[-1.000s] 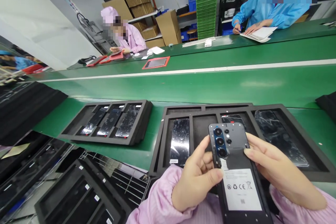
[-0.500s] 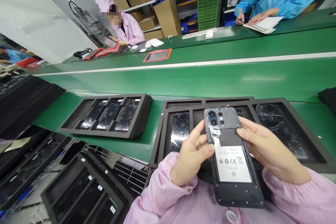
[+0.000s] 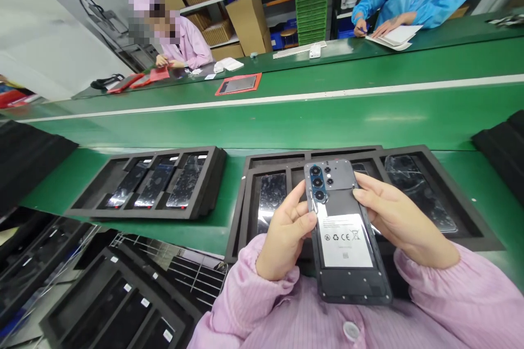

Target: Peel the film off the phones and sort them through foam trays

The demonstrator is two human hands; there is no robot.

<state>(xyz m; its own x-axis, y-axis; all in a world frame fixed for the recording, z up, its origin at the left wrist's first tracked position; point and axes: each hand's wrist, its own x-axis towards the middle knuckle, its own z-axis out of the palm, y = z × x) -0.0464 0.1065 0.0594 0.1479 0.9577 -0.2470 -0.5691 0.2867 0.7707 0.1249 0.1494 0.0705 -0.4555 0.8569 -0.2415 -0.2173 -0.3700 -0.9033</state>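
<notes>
I hold an open-backed black phone upright in front of me, camera cluster at its top left, white battery label in its middle. My left hand grips its left edge, thumb pressed near the cameras. My right hand holds the right edge with fingers curled round it. Behind the phone lies a black foam tray with phones in its slots.
A second foam tray with three phones sits to the left on the green bench. More black trays lie lower left. Across the green conveyor a person in pink and a person in blue work; a red tray lies there.
The phone and both hands have come slightly closer and lower in view as my head shifted; the grip is unchanged. The person in pink moved their hands.
</notes>
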